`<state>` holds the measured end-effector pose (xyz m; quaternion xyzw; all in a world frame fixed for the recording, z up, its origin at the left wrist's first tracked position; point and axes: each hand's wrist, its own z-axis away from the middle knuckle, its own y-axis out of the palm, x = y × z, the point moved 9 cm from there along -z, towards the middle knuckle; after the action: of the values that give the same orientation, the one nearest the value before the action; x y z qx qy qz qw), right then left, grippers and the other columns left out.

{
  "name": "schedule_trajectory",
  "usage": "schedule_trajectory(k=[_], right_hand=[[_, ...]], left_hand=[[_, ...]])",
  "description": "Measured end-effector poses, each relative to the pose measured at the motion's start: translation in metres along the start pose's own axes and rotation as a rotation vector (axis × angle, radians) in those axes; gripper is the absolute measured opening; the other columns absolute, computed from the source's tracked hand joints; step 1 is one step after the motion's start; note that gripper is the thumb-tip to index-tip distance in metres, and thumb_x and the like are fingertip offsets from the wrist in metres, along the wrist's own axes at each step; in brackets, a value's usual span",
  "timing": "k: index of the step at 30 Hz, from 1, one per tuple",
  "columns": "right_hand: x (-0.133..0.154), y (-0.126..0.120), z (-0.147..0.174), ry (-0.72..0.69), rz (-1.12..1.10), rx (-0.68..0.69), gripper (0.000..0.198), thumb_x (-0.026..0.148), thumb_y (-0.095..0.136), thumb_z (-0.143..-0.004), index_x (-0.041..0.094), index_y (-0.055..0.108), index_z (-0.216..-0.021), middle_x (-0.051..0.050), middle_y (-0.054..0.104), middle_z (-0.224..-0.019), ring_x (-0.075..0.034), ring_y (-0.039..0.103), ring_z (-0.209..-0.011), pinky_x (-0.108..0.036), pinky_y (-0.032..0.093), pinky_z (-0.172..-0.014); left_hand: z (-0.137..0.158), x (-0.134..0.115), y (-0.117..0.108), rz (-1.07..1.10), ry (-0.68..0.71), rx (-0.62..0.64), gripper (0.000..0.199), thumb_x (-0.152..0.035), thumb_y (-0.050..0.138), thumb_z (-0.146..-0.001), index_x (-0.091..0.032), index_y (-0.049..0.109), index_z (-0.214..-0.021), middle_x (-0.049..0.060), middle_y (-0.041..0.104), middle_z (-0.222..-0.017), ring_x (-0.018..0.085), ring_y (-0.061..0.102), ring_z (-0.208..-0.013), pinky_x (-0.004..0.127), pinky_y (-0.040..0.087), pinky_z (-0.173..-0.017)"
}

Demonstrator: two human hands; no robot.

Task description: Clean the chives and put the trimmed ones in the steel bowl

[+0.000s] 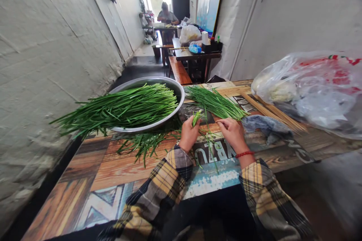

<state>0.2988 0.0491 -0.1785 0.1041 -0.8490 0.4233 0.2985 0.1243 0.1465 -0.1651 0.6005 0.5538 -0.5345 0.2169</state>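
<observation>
A small bunch of garlic chives (197,118) is in my left hand (190,134), its pale ends poking up above the closed fingers. Close by, my right hand (232,134) has thumb and fingertips pinched together; whatever they hold is too small to make out. Just beyond both hands, a loose pile of chives (216,102) lies on the table. To the left, a metal basin (158,125) is heaped with long chives (135,104), whose leaves hang over its left rim. Stray chive leaves (147,144) are scattered below the basin, and thin bits lie between my hands.
Right of my hands are a grey cloth (267,127), a bundle of wooden sticks (271,113) and a large clear plastic bag (319,94). The patterned table (98,175) stands between white walls. Farther back, a person (167,16) sits at another table, beyond a cluttered table (195,57).
</observation>
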Motion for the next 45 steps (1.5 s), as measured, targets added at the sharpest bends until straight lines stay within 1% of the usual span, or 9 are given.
schedule_trajectory(k=[3, 6, 13, 22, 29, 33, 37, 41, 45], right_hand=[[0.027, 0.01, 0.005, -0.117, 0.238, 0.058, 0.025, 0.035, 0.052, -0.09, 0.022, 0.071, -0.098, -0.009, 0.067, -0.093, -0.024, 0.056, -0.088, -0.036, 0.04, -0.08], [0.044, 0.017, 0.009, -0.159, 0.327, 0.095, 0.028, 0.039, 0.055, -0.088, 0.022, 0.069, -0.105, -0.011, 0.065, -0.096, -0.026, 0.054, -0.091, -0.037, 0.04, -0.079], [0.047, 0.039, 0.01, -0.236, 0.065, 0.278, 0.023, 0.022, 0.052, -0.089, 0.024, 0.071, -0.102, -0.006, 0.066, -0.093, -0.02, 0.056, -0.087, -0.033, 0.042, -0.08], [0.009, 0.026, -0.001, -0.02, -0.095, 0.059, 0.034, 0.024, 0.036, -0.094, 0.019, 0.067, -0.106, -0.008, 0.07, -0.104, -0.021, 0.063, -0.097, -0.034, 0.045, -0.087], [0.028, 0.023, 0.005, -0.113, 0.089, 0.132, 0.02, 0.037, 0.054, -0.088, 0.023, 0.068, -0.085, -0.006, 0.067, -0.087, -0.021, 0.059, -0.086, -0.034, 0.043, -0.08], [0.039, 0.028, 0.01, -0.174, 0.106, 0.214, 0.011, 0.031, 0.06, -0.084, 0.023, 0.066, -0.081, -0.004, 0.064, -0.087, -0.021, 0.056, -0.088, -0.034, 0.041, -0.08], [0.028, 0.027, 0.007, -0.118, 0.016, 0.161, 0.014, 0.025, 0.05, -0.09, 0.02, 0.063, -0.089, -0.005, 0.064, -0.087, -0.019, 0.057, -0.085, -0.032, 0.042, -0.079], [0.025, 0.015, 0.004, -0.114, 0.081, 0.05, 0.02, 0.027, 0.051, -0.09, 0.02, 0.064, -0.103, -0.008, 0.064, -0.1, -0.022, 0.055, -0.093, -0.034, 0.04, -0.082], [0.043, 0.015, 0.007, -0.175, 0.112, 0.101, 0.019, 0.035, 0.054, -0.09, 0.023, 0.068, -0.086, -0.005, 0.065, -0.09, -0.021, 0.054, -0.088, -0.034, 0.037, -0.08]], left_hand=[[-0.001, 0.001, -0.001, 0.013, -0.008, -0.017, 0.022, -0.029, 0.051, -0.087, -0.015, 0.058, -0.071, -0.003, 0.054, -0.065, 0.01, 0.046, -0.064, 0.021, 0.036, -0.062], [-0.001, 0.0, 0.0, 0.02, 0.006, -0.01, 0.021, -0.029, 0.05, -0.087, -0.015, 0.059, -0.073, -0.002, 0.056, -0.068, 0.01, 0.047, -0.065, 0.022, 0.037, -0.063], [0.001, -0.001, 0.0, 0.045, -0.017, -0.012, 0.023, -0.032, 0.049, -0.088, -0.015, 0.06, -0.076, -0.001, 0.058, -0.07, 0.012, 0.049, -0.068, 0.022, 0.037, -0.065], [0.001, 0.004, 0.0, 0.081, -0.052, -0.02, 0.023, -0.034, 0.054, -0.085, -0.015, 0.061, -0.074, -0.002, 0.056, -0.068, 0.011, 0.048, -0.067, 0.022, 0.038, -0.067], [0.001, 0.0, -0.001, 0.076, -0.022, -0.017, 0.022, -0.03, 0.054, -0.085, -0.015, 0.06, -0.072, -0.003, 0.054, -0.065, 0.01, 0.045, -0.064, 0.021, 0.035, -0.062], [0.001, 0.0, -0.001, 0.067, -0.011, -0.014, 0.021, -0.03, 0.054, -0.085, -0.015, 0.061, -0.073, -0.003, 0.054, -0.065, 0.01, 0.045, -0.064, 0.021, 0.035, -0.062], [0.001, 0.002, 0.0, 0.069, -0.009, -0.015, 0.022, -0.03, 0.053, -0.085, -0.014, 0.061, -0.073, -0.003, 0.054, -0.064, 0.01, 0.045, -0.063, 0.021, 0.035, -0.061], [0.001, 0.001, 0.0, 0.059, 0.004, -0.009, 0.022, -0.03, 0.052, -0.086, -0.014, 0.061, -0.073, -0.003, 0.054, -0.065, 0.01, 0.046, -0.063, 0.021, 0.035, -0.061], [0.001, -0.002, 0.0, 0.065, 0.018, -0.005, 0.02, -0.028, 0.052, -0.085, -0.014, 0.062, -0.074, -0.003, 0.056, -0.066, 0.01, 0.047, -0.064, 0.021, 0.037, -0.062]])
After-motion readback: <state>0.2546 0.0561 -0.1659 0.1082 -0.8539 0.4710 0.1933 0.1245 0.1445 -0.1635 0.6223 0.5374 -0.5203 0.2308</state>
